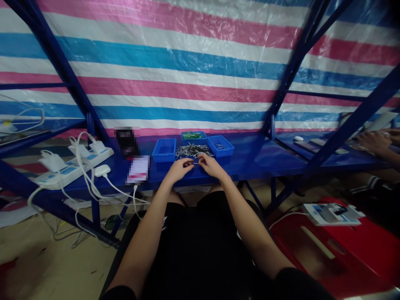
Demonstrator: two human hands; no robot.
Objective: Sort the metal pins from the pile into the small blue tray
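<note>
My left hand (181,168) and my right hand (210,165) face each other over the front of the blue table, fingers pinched. A thin, pale, stick-like piece (196,163) spans the short gap between the fingertips; it is too small to name. Just behind the hands lies a heap of thin silver and dark stick-like pieces (193,150). Around the heap stand a left blue tray (164,156), a right blue tray (225,152) with some thin pieces inside, and a back blue tray (184,139) holding something green.
A white power strip (78,166) with chargers and cables occupies the table's left end. Near it lie a phone (138,170) and a blurred dark object (127,143). Blue frame bars rise on both sides. At right is another person's hand (375,141); below, a red stool (337,250).
</note>
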